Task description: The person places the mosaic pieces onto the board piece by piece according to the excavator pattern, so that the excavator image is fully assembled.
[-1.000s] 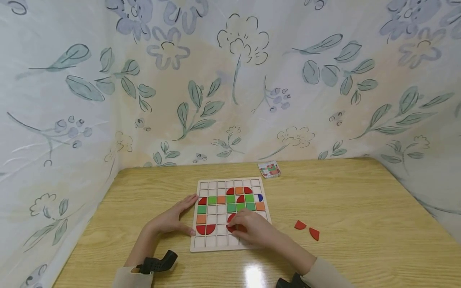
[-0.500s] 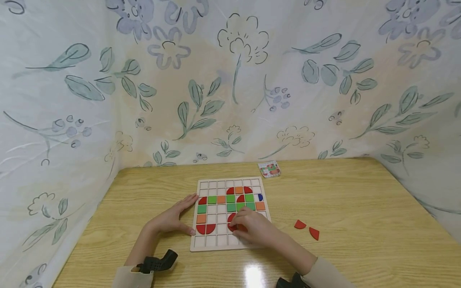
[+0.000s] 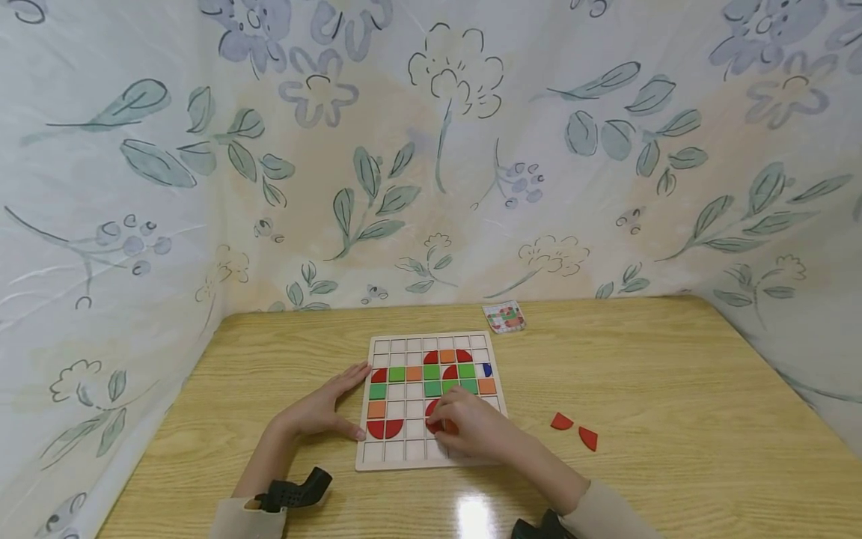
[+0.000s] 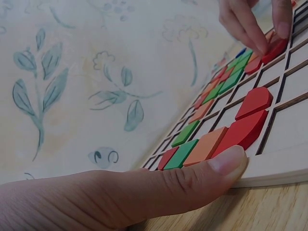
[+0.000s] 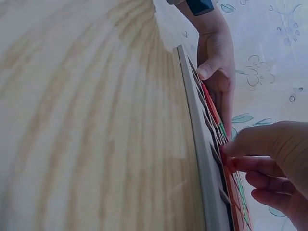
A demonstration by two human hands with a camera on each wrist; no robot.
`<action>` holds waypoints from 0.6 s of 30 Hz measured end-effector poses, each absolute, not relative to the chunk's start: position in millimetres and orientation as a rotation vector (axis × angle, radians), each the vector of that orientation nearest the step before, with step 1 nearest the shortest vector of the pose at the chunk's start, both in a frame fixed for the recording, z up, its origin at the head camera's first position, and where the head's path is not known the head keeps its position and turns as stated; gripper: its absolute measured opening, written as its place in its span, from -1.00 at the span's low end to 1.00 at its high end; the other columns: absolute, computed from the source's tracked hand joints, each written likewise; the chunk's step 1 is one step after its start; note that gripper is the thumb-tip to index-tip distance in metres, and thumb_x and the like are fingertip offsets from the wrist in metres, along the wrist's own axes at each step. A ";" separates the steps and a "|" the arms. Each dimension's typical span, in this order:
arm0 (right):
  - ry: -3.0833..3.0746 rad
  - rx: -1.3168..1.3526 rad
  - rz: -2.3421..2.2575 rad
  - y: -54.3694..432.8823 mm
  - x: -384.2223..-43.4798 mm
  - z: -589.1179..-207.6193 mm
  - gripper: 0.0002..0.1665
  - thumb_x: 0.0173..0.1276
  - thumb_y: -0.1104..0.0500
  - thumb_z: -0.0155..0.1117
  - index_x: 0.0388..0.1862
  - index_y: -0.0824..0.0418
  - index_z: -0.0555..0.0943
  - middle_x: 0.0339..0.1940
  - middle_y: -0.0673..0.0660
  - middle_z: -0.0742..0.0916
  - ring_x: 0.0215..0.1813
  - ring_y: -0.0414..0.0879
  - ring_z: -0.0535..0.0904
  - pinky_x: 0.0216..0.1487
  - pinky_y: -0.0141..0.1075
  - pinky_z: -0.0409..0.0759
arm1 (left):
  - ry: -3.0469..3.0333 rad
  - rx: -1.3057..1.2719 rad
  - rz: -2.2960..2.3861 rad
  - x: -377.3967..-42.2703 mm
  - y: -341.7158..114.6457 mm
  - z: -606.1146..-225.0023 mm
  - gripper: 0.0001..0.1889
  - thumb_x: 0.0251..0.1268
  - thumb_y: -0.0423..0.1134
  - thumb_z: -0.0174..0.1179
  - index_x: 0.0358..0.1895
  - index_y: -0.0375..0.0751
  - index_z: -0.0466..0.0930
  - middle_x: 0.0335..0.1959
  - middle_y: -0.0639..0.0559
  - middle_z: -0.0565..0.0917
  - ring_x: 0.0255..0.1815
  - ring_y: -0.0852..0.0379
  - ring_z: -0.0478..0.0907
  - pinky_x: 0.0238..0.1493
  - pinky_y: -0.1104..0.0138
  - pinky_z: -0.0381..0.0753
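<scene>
A pale wooden grid board [image 3: 415,450] lies on the table, with red, green, orange and blue tiles in several of its cells. My left hand [image 3: 318,410] rests along its left edge, fingers spread and fairly straight. In the left wrist view that thumb lies against the rim, beside a red tile [image 4: 243,132]. Over the lower middle of the board, my right hand [image 3: 474,425] pinches a red quarter-circle tile [image 4: 275,50] between thumb and fingers, right at its cell. Another red tile [image 3: 433,407] sits just above it. The right hand covers part of the board's lower right.
Two loose red quarter-circle tiles, one nearer [image 3: 588,438] and one farther [image 3: 562,421], lie right of the board. A small printed card [image 3: 503,317] with a coloured grid pattern lies behind it. Floral fabric [image 3: 431,187] hangs behind the wooden table [image 3: 673,389].
The red tile under my right fingers has shifted slightly right and settled within its cell. My left hand has stayed at the board's edge.
</scene>
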State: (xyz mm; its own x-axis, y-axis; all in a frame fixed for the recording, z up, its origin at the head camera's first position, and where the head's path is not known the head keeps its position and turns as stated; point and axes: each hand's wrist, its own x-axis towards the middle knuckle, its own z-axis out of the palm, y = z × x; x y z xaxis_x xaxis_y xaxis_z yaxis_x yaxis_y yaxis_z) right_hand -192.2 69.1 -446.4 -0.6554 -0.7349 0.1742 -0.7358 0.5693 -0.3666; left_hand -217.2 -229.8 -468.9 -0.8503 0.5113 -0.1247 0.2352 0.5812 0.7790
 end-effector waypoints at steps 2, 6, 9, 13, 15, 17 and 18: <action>-2.777 1.287 0.638 68.8 -191.9 -447.0 -0.86 0.15 0.19 0.34 -0.29 0.17 0.72 -0.28 -0.02 0.69 -0.14 -0.18 0.47 -0.14 -0.47 0.52 | 2.479 0.609 1.148 -217.0 -229.8 -469.1 0.14 -0.24 -0.01 0.49 0.46 -0.11 -0.05 0.50 -0.11 -0.13 0.47 -0.22 -0.31 0.32 -0.23 -0.20; -2.786 1.253 0.630 68.6 -191.4 -446.9 -0.85 0.14 0.16 0.35 -0.30 0.16 0.72 -0.29 -0.02 0.69 -0.15 -0.18 0.47 -0.16 -0.46 0.53 | 2.482 0.606 1.143 -216.6 -229.0 -467.6 0.14 -0.24 -0.01 0.49 0.46 -0.11 -0.05 0.50 -0.11 -0.13 0.47 -0.22 -0.31 0.32 -0.23 -0.20; -2.809 1.227 0.648 68.7 -191.2 -446.5 -0.84 0.14 0.14 0.37 -0.29 0.16 0.73 -0.28 -0.03 0.69 -0.14 -0.18 0.47 -0.15 -0.45 0.54 | 2.479 0.604 1.143 -216.2 -228.2 -465.9 0.14 -0.24 -0.01 0.49 0.46 -0.12 -0.05 0.50 -0.10 -0.13 0.47 -0.22 -0.31 0.32 -0.23 -0.19; -2.817 1.197 0.682 68.8 -191.4 -447.4 -0.84 0.14 0.14 0.36 -0.29 0.14 0.73 -0.28 -0.05 0.68 -0.11 -0.18 0.47 -0.10 -0.43 0.54 | 2.481 0.602 1.145 -216.2 -227.7 -464.5 0.14 -0.24 -0.01 0.48 0.46 -0.12 -0.05 0.50 -0.10 -0.12 0.47 -0.22 -0.31 0.32 -0.22 -0.19; -2.807 1.190 0.696 69.1 -191.1 -449.0 -0.84 0.14 0.14 0.37 -0.29 0.14 0.73 -0.28 -0.05 0.67 -0.10 -0.18 0.47 -0.10 -0.42 0.54 | 2.485 0.599 1.144 -216.2 -227.9 -465.3 0.14 -0.24 -0.01 0.48 0.46 -0.12 -0.04 0.50 -0.10 -0.12 0.47 -0.22 -0.30 0.32 -0.23 -0.19; -2.792 1.185 0.698 69.9 -190.7 -451.5 -0.84 0.14 0.12 0.37 -0.29 0.11 0.73 -0.28 -0.06 0.66 -0.10 -0.18 0.47 -0.09 -0.40 0.54 | 2.483 0.594 1.143 -215.9 -228.3 -466.9 0.13 -0.23 -0.01 0.48 0.46 -0.11 -0.05 0.50 -0.10 -0.12 0.47 -0.22 -0.30 0.32 -0.23 -0.19; -2.785 1.178 0.707 70.5 -190.2 -452.7 -0.84 0.15 0.11 0.36 -0.29 0.10 0.73 -0.27 -0.06 0.66 -0.09 -0.18 0.47 -0.08 -0.39 0.53 | 2.481 0.593 1.143 -215.6 -228.4 -467.7 0.13 -0.23 -0.01 0.48 0.46 -0.11 -0.05 0.50 -0.10 -0.13 0.47 -0.22 -0.30 0.32 -0.23 -0.19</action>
State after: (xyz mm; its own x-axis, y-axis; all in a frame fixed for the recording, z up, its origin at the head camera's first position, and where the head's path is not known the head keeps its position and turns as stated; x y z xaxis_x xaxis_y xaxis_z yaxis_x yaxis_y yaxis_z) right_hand -190.2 70.5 -452.7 -0.7117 -0.6719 0.2053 -0.6884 0.6086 -0.3945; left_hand -215.6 -228.4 -467.7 -0.8532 0.5043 -0.1331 0.2265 0.5882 0.7764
